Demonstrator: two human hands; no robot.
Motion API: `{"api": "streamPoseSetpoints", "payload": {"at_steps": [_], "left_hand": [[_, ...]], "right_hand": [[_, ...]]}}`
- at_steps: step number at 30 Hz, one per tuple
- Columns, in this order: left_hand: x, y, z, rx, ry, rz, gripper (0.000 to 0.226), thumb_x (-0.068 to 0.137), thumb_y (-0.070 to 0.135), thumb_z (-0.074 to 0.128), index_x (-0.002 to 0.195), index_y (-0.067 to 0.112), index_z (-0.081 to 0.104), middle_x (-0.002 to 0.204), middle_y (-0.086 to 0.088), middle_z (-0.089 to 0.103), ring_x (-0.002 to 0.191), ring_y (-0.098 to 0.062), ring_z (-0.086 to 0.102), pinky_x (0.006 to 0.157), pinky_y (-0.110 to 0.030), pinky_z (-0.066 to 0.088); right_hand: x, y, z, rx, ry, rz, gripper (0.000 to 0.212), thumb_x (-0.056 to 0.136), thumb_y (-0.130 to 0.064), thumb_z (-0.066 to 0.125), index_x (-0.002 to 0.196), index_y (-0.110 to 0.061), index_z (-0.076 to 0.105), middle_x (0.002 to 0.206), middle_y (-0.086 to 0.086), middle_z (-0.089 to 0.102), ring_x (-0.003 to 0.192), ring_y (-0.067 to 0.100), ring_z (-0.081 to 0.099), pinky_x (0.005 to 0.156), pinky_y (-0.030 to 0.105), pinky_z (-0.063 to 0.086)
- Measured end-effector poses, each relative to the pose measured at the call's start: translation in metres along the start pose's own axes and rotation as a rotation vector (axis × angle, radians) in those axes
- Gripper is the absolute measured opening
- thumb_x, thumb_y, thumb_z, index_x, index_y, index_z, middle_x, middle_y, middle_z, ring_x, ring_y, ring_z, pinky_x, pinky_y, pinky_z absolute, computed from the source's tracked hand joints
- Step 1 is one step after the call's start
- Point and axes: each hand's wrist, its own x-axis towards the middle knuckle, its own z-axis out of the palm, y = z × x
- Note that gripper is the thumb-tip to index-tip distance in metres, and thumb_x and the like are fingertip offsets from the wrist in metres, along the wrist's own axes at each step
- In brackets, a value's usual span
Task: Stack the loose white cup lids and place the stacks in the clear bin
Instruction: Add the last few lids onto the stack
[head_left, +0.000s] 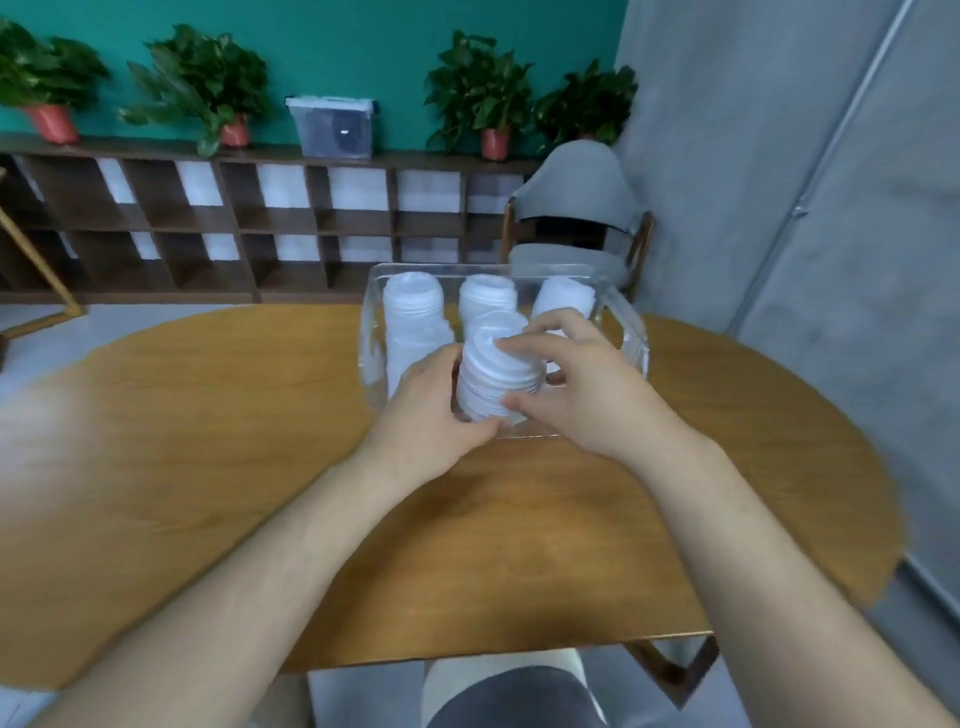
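Gripping the held stack of white lids (493, 379) from both sides: left hand (431, 410) wrapped round its nine o'clock flank, right hand (576, 384) curled over the top and three o'clock flank, thumb low near the base. Placed at the six o'clock end of the clear bin (632, 332), just in front of three lid stacks (413, 322) standing inside at ten, twelve and two o'clock. Cannot tell whether the base touches the bin floor yet. To finish well: keep the squeeze even to stop any lid sliding sideways, hold the column upright, lower it clear of the near wall, set the base down flat, and loosen the fingers only once settled, without knocking the neighbours. Probably light and slippery, so go gently. Underneath, an oval wooden worktop (208, 441), with the bin toward its one o'clock. Beyond, at twelve o'clock, a dark cubby shelf (311, 218) carrying potted plants (208, 88) and a lidded storage box (335, 127) against a teal wall (363, 47); at one o'clock a grey chair (576, 208); at three o'clock a grey wall (779, 156).
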Motion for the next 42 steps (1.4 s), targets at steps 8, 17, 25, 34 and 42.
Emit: {"api": "streamPoseSetpoints", "payload": {"at_steps": [8, 17, 25, 34, 42], "left_hand": [[0.077, 0.053, 0.077, 0.061, -0.018, 0.039, 0.044, 0.075, 0.042, 0.082, 0.106, 0.026, 0.055, 0.095, 0.014, 0.062, 0.093, -0.009, 0.059, 0.075, -0.025, 0.052], [0.098, 0.036, 0.134, 0.173, -0.038, -0.124, 0.059, 0.075, 0.058, 0.079, 0.114, 0.022, 0.053, 0.098, 0.009, 0.064, 0.088, -0.016, 0.062, 0.069, -0.037, 0.052], [0.112, 0.029, 0.154, 0.236, -0.147, -0.168, 0.039, 0.083, 0.047, 0.073, 0.109, 0.026, 0.052, 0.095, 0.012, 0.055, 0.085, -0.012, 0.054, 0.064, -0.029, 0.04], [0.133, 0.021, 0.158, 0.248, -0.326, -0.318, 0.031, 0.083, 0.031, 0.07, 0.106, 0.012, 0.061, 0.087, 0.0, 0.067, 0.077, -0.017, 0.064, 0.053, -0.027, 0.042], [0.125, 0.03, 0.138, 0.147, -0.405, -0.221, 0.013, 0.097, 0.01, 0.058, 0.085, 0.014, 0.061, 0.078, -0.002, 0.059, 0.072, -0.016, 0.055, 0.053, -0.019, 0.037]], "right_hand": [[0.028, 0.068, -0.076, -0.293, 0.018, 0.036, 0.053, 0.085, -0.033, 0.08, 0.135, -0.034, 0.063, 0.131, -0.017, 0.05, 0.124, 0.012, 0.046, 0.108, 0.032, 0.037], [0.039, 0.118, -0.067, -0.49, -0.014, 0.002, 0.052, 0.083, -0.041, 0.078, 0.133, -0.04, 0.063, 0.133, -0.02, 0.056, 0.132, 0.015, 0.03, 0.101, 0.028, 0.016], [0.043, 0.147, -0.047, -0.513, 0.023, -0.011, 0.05, 0.084, -0.045, 0.077, 0.131, -0.038, 0.065, 0.134, -0.015, 0.061, 0.149, 0.017, 0.021, 0.118, 0.033, -0.006], [0.048, 0.148, -0.025, -0.767, -0.109, 0.033, 0.024, 0.088, -0.047, 0.069, 0.11, -0.038, 0.072, 0.108, -0.013, 0.072, 0.156, 0.015, 0.006, 0.111, 0.044, -0.036], [0.048, 0.138, -0.023, -0.783, -0.257, 0.113, 0.032, 0.094, -0.033, 0.063, 0.125, -0.041, 0.067, 0.123, -0.013, 0.067, 0.154, 0.015, 0.013, 0.117, 0.053, -0.027]]}}
